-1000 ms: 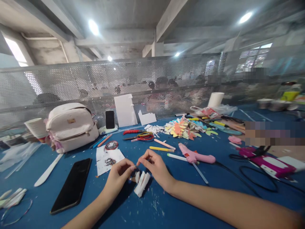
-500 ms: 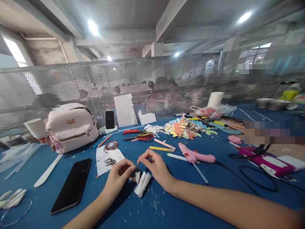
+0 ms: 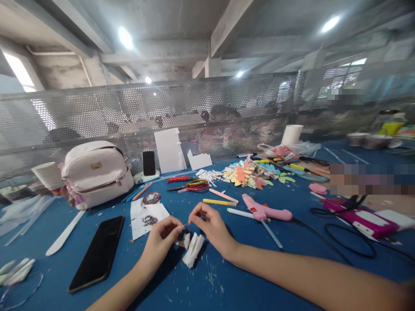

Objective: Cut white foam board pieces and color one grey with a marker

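Thumb and forefinger of my left hand (image 3: 164, 237) are closed in a pinch above the blue table. My right hand (image 3: 210, 226) pinches just across from it, its fingertips a short gap away. A thin strand (image 3: 186, 225) runs between the two pinches; it is too fine to tell whether it is thread or wire. Beneath and between the hands lies a small bundle of white rolled pieces (image 3: 193, 251), with brownish bits beside its left end. White paper (image 3: 138, 220) holding dark beads or crumbs lies beyond my left hand, with a small round red-rimmed dish (image 3: 151, 198) at its upper edge.
A black phone (image 3: 97, 254) and a white plastic knife (image 3: 65, 233) lie left, before a pale backpack (image 3: 96, 175). Right is a pink glue gun (image 3: 266, 211) with its cord. Red-handled scissors (image 3: 198, 185), markers and a heap of colored paper cutouts (image 3: 248, 172) lie farther back.
The gap between my fingertips is slightly wider, my right fingertips having shifted a little to the right. The white bundle has stayed in place.
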